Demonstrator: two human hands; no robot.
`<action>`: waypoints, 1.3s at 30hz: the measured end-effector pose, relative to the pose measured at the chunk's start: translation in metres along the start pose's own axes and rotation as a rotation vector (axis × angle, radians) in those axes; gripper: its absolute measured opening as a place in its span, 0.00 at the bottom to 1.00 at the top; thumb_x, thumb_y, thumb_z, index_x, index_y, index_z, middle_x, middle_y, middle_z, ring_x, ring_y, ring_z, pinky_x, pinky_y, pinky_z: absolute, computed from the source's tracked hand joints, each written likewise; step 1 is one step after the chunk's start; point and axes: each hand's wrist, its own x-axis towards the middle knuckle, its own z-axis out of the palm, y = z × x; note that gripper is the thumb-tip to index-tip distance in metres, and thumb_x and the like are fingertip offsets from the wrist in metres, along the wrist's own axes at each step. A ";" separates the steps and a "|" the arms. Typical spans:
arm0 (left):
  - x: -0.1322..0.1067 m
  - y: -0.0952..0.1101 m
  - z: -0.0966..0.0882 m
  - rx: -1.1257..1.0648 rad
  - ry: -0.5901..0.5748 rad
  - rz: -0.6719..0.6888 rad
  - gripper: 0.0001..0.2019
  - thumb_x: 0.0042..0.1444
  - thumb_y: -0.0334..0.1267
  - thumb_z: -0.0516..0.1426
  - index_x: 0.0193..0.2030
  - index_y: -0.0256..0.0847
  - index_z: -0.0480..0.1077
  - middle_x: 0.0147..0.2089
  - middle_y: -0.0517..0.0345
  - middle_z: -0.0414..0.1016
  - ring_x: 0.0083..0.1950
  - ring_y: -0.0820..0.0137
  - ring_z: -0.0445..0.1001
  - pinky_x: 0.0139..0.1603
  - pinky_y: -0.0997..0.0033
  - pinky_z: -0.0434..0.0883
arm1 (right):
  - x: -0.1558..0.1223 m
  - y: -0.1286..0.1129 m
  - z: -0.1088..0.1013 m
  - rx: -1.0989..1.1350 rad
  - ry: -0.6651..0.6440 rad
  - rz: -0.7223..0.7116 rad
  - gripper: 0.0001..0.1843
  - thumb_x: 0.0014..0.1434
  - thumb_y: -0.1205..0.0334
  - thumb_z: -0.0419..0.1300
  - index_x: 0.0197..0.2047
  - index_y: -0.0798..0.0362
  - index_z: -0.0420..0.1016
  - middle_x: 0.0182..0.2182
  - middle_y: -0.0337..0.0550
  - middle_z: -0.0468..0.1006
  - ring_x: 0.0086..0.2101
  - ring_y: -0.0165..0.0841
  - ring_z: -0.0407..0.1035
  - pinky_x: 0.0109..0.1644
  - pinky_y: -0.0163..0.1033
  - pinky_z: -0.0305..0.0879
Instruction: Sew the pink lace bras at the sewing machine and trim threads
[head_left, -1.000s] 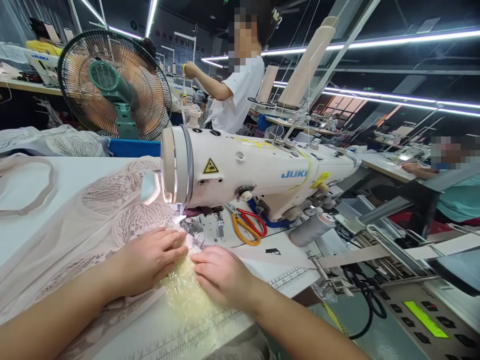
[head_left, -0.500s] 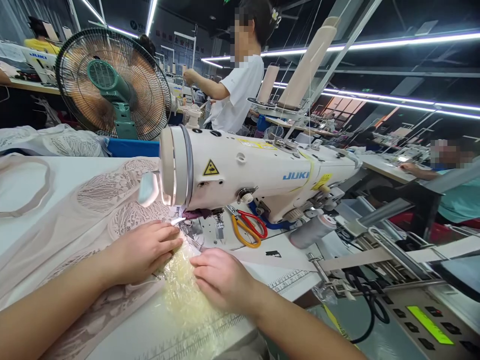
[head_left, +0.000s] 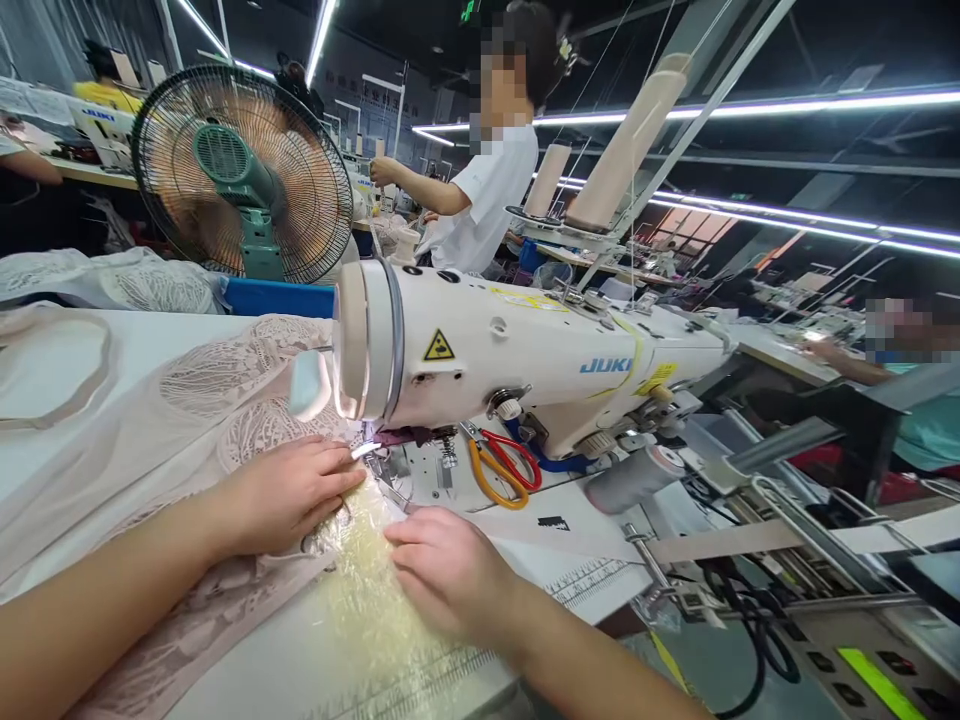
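Observation:
My left hand [head_left: 289,492] lies flat, fingers stretched out, on pale pink lace fabric [head_left: 217,400] just left of the needle area of a white JUKI sewing machine [head_left: 525,355]. My right hand [head_left: 450,568] rests palm down with fingers together on a crinkled clear plastic sheet [head_left: 367,590] that covers the table in front of the presser foot [head_left: 375,458]. The fabric edge runs between both hands toward the needle. Neither hand grips anything.
Yellow and red scissors [head_left: 502,465] lie under the machine arm beside a grey thread cone [head_left: 637,478]. A green fan [head_left: 240,175] stands behind the table. A person in a white shirt [head_left: 487,195] stands beyond the machine; a control panel [head_left: 877,675] sits at lower right.
My hands have slid slightly back toward me and left along the fabric. The view has shifted a little to the right and down.

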 end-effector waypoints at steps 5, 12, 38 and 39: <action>0.003 -0.008 0.000 0.055 -0.083 -0.029 0.19 0.63 0.37 0.45 0.54 0.42 0.71 0.55 0.47 0.73 0.54 0.57 0.71 0.55 0.54 0.69 | 0.000 -0.001 -0.001 0.006 0.000 0.007 0.08 0.58 0.69 0.53 0.39 0.55 0.73 0.42 0.48 0.79 0.38 0.35 0.68 0.45 0.42 0.70; 0.006 -0.013 -0.002 0.063 -0.226 -0.167 0.20 0.63 0.38 0.45 0.57 0.43 0.69 0.60 0.47 0.69 0.60 0.55 0.67 0.61 0.48 0.63 | 0.004 -0.006 -0.005 0.011 0.026 -0.025 0.09 0.58 0.69 0.53 0.40 0.54 0.72 0.41 0.48 0.79 0.37 0.35 0.70 0.44 0.41 0.70; -0.003 -0.011 0.006 0.006 -0.175 -0.350 0.21 0.60 0.42 0.47 0.55 0.35 0.70 0.60 0.42 0.69 0.60 0.55 0.67 0.63 0.55 0.58 | 0.021 0.041 -0.089 -0.638 -0.587 1.015 0.12 0.58 0.57 0.57 0.39 0.59 0.71 0.32 0.49 0.77 0.31 0.36 0.70 0.29 0.34 0.53; -0.003 -0.011 0.007 0.001 -0.175 -0.359 0.22 0.60 0.41 0.48 0.56 0.35 0.70 0.61 0.42 0.68 0.61 0.55 0.66 0.63 0.55 0.58 | 0.023 0.037 -0.090 -0.615 -0.598 0.990 0.14 0.58 0.53 0.58 0.39 0.57 0.72 0.31 0.46 0.77 0.30 0.34 0.69 0.28 0.33 0.53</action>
